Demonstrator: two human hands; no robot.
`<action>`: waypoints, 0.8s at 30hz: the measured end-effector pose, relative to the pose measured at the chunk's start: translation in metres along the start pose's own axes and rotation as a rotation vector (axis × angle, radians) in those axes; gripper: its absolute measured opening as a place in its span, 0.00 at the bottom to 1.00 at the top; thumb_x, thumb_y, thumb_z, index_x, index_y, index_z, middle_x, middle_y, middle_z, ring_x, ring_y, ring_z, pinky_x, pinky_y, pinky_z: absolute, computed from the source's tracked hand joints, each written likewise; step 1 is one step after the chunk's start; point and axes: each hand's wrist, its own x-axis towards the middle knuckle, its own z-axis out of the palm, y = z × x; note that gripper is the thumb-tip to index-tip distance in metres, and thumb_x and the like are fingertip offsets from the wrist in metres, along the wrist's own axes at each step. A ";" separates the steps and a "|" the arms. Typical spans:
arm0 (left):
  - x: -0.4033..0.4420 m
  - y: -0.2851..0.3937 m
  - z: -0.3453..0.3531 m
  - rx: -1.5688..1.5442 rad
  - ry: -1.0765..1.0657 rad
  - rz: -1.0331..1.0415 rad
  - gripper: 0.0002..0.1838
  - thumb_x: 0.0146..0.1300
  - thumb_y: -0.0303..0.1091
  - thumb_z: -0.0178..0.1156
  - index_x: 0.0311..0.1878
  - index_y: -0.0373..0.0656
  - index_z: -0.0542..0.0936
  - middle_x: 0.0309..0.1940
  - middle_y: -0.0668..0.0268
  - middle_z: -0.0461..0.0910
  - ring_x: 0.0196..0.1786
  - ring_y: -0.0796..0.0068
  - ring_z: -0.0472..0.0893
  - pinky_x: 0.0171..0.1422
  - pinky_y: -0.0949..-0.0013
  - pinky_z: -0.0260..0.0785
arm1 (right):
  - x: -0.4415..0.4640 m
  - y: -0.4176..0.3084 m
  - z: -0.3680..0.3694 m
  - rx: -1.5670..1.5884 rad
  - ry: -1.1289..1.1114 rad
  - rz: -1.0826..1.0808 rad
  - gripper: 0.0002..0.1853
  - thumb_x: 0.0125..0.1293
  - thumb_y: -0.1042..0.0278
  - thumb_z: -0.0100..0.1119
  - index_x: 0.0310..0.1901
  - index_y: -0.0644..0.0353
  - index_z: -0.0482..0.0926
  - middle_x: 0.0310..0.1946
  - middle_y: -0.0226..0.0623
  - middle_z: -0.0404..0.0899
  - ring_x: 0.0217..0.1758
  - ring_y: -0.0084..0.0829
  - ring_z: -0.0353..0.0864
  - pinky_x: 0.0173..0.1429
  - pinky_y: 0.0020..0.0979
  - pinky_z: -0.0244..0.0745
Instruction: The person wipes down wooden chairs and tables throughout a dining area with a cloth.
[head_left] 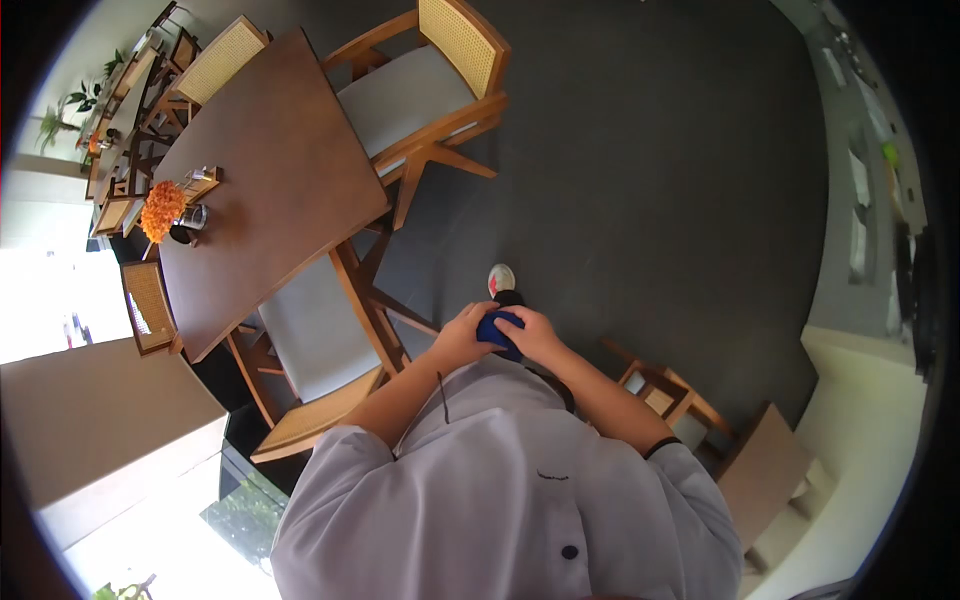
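A dark blue, bunched cloth (498, 331) is held in front of my waist. My left hand (464, 336) is closed around its left side, with the fingers curled over the top. From the other side my right hand (532, 334) grips it too, thumb and fingers bent inward. Both hands nearly meet over the cloth, and part of it is hidden beneath them. Below the hands one white shoe with a red mark (501, 279) shows on the dark floor.
To the left stands a brown wooden table (290, 150) with orange flowers (163, 208) and a small wooden holder (203, 185). A cushioned chair (415, 95) is at its far side, another chair (318, 330) nearer me. A smaller table (762, 462) is at lower right.
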 end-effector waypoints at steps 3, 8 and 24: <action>0.054 -0.015 -0.001 0.056 -0.010 0.056 0.43 0.46 0.42 0.79 0.65 0.43 0.70 0.57 0.53 0.77 0.60 0.48 0.77 0.64 0.55 0.72 | 0.047 0.013 -0.029 0.106 0.062 0.252 0.23 0.69 0.53 0.61 0.53 0.68 0.81 0.43 0.45 0.86 0.43 0.31 0.85 0.51 0.32 0.78; 0.153 -0.009 -0.012 -0.092 -0.099 0.227 0.49 0.45 0.46 0.79 0.71 0.46 0.68 0.59 0.54 0.75 0.62 0.49 0.76 0.66 0.55 0.70 | 0.109 0.005 -0.094 0.506 0.018 0.505 0.26 0.72 0.46 0.59 0.52 0.67 0.80 0.40 0.34 0.84 0.41 0.24 0.82 0.47 0.27 0.77; 0.286 -0.079 -0.118 0.245 0.290 -0.297 0.37 0.56 0.21 0.57 0.70 0.63 0.73 0.57 0.57 0.77 0.57 0.51 0.80 0.59 0.56 0.76 | 0.389 -0.037 -0.124 -0.365 -0.355 -0.150 0.22 0.62 0.67 0.67 0.58 0.60 0.80 0.51 0.48 0.82 0.57 0.46 0.82 0.63 0.38 0.74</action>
